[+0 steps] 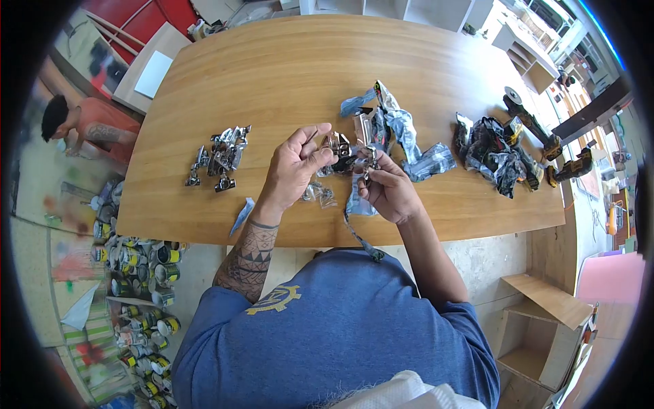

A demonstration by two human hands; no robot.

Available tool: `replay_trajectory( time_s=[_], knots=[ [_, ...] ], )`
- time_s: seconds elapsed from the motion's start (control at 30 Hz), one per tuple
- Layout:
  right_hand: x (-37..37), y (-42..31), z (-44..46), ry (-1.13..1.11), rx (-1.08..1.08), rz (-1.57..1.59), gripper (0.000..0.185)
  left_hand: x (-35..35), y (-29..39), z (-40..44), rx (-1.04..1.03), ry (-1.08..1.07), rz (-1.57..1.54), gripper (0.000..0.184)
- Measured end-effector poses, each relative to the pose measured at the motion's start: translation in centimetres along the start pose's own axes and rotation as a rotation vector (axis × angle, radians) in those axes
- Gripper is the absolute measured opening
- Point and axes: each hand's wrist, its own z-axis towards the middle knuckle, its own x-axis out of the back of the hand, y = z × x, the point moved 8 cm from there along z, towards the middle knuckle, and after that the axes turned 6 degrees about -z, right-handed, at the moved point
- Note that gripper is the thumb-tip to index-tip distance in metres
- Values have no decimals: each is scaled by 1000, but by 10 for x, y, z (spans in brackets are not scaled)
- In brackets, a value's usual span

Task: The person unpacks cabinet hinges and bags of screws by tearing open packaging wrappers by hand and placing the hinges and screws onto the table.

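My left hand [289, 167] is closed on a shiny metal cabinet hinge [338, 144], pinched between thumb and fingers. Close beside it, my right hand [394, 189] grips another metal hinge [369, 161], partly covered by the fingers. A pile of similar hinges [226, 151] lies on the wooden table [272, 75] to the left. Small clear packets [320, 193] rest between my hands, their contents too small to make out. Torn plastic wrapping [403, 129] spreads just beyond my right hand, and a blue-grey scrap [242, 215] lies near my left wrist.
Crumpled dark plastic [497, 153] is heaped on the right side of the table. Yellow-and-black power tools [572, 168] stand at the right edge. Many cans [139, 262] cover the floor at left. Another person [99, 129] is beyond the table's left side.
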Motion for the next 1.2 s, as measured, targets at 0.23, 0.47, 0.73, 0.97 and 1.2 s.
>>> replay_trajectory(
  time_s=[0.23,0.47,0.73,0.97,1.2],
  knots=[
    [-3,5,-7,-152,-74,362,48,-28,15,6,-36,-52,282,61],
    [-9,14,-16,-199,-141,526,40,-45,4,15,-18,-108,84,61],
    [4,12,-13,-112,-35,280,38,-50,-4,15,34,-131,4,43],
    [-16,-1,-26,-289,46,378,55,-16,-14,28,-22,21,-107,22],
    [-27,-5,-28,-344,-26,456,55,-22,-27,30,37,80,-244,17]
  ],
)
